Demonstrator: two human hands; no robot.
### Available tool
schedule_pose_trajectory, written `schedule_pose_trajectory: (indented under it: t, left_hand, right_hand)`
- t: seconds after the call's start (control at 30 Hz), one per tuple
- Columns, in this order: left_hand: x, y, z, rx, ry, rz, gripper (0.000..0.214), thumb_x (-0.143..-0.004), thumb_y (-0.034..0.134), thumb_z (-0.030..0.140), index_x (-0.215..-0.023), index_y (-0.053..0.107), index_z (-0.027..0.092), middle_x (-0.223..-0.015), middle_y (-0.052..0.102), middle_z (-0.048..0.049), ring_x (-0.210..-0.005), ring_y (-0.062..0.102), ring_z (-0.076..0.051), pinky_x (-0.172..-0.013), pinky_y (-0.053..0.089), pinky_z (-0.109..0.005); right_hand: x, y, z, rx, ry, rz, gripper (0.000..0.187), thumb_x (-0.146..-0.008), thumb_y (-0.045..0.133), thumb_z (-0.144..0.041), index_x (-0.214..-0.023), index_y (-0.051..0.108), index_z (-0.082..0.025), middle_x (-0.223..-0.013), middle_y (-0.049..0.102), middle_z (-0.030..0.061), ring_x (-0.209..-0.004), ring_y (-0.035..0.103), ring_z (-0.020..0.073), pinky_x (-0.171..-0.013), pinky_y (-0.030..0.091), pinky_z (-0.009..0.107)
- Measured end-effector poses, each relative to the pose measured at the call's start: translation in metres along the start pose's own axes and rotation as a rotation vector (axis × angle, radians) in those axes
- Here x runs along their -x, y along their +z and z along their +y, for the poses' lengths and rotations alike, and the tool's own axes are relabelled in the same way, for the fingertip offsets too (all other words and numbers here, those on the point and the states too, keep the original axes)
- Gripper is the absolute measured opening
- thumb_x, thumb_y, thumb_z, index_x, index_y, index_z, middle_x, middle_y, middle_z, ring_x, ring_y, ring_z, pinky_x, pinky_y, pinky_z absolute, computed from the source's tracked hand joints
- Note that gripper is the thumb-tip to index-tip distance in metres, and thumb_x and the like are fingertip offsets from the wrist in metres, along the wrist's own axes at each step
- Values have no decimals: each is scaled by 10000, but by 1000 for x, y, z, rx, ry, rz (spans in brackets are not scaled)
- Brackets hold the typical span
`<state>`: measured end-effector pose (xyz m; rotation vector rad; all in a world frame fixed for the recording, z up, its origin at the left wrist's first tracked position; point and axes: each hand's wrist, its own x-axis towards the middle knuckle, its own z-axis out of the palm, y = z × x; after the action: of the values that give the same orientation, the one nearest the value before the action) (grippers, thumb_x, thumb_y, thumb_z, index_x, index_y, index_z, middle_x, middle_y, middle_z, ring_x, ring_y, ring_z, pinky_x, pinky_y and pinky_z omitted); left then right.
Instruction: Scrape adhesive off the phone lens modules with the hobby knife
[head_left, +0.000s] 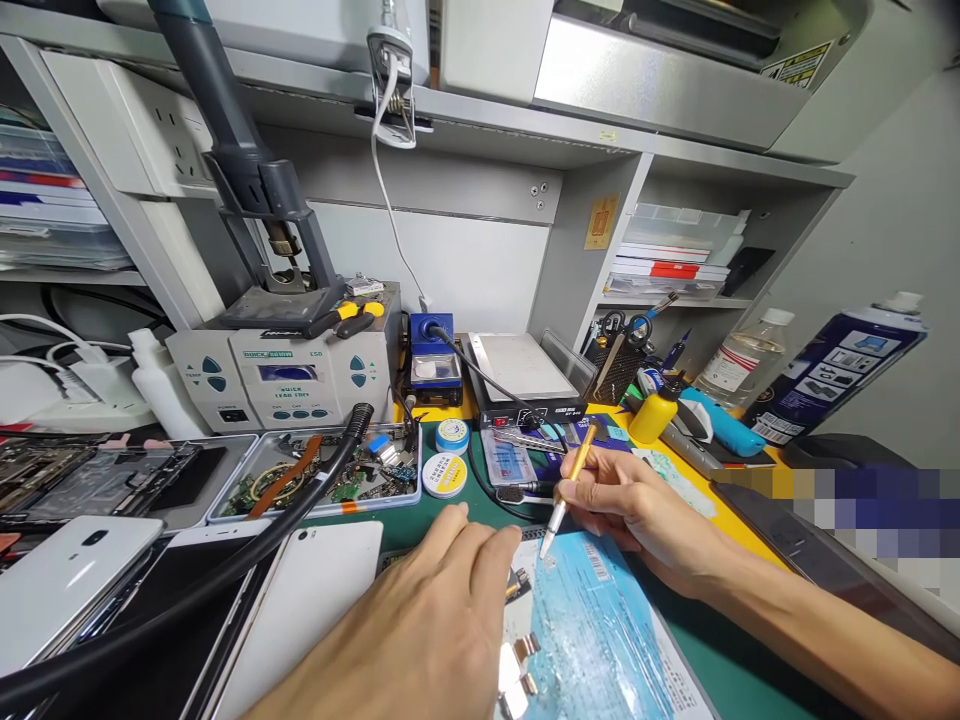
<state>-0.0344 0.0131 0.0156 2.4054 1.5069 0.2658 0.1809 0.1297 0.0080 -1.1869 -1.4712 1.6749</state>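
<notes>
My right hand (637, 505) grips a thin tool with a yellow handle (576, 470) like a pen, its silver tip touching a blue work mat (600, 630) on the green bench. My left hand (442, 610) lies knuckles up at the mat's left edge, fingers bent down onto a small circuit board (519, 582) that is mostly hidden beneath them. Small metal shield pieces (521, 665) lie on the mat just below that hand.
A soldering station (289, 375) with a hot-air handle stands at the back left, a heating plate (521, 370) beside it. Parts trays (330, 470), white phones (75, 575), flux tins (444, 473), a yellow bottle (652, 412) and a spray can (832, 365) surround the mat.
</notes>
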Motion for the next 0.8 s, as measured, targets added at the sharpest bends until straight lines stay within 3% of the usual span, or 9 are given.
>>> schedule_pose_trajectory:
  t: [0.3, 0.57, 0.8]
  left_hand:
    - [2, 7, -5, -79, 37, 29, 743, -892, 641, 449, -1511, 411, 109, -1438, 576, -200, -1424, 458, -385, -1080, 521, -473]
    - [-1, 1, -2, -9, -26, -55, 676, -923, 578, 427, -1517, 419, 147, -1438, 576, -157, -1476, 390, -375, -1119, 484, -514]
    - [3, 7, -6, -58, 54, 41, 724, -893, 641, 403, -1506, 417, 90, -1429, 580, -203, -1422, 451, -399, -1103, 492, -494]
  right_hand:
    - [0, -2, 2, -28, -1, -4, 352, -691, 846, -294, -839, 539, -205, -548, 453, -82, -471, 367, 66, -387, 110, 212]
    - [0, -3, 2, -5, -18, -22, 346, -710, 852, -304, -844, 551, -202, -542, 471, -80, -475, 365, 63, -398, 118, 215]
    - [-1, -2, -1, 13, -28, -50, 332, -710, 839, -288, -839, 546, -199, -549, 499, -75, -477, 380, 62, -399, 126, 214]
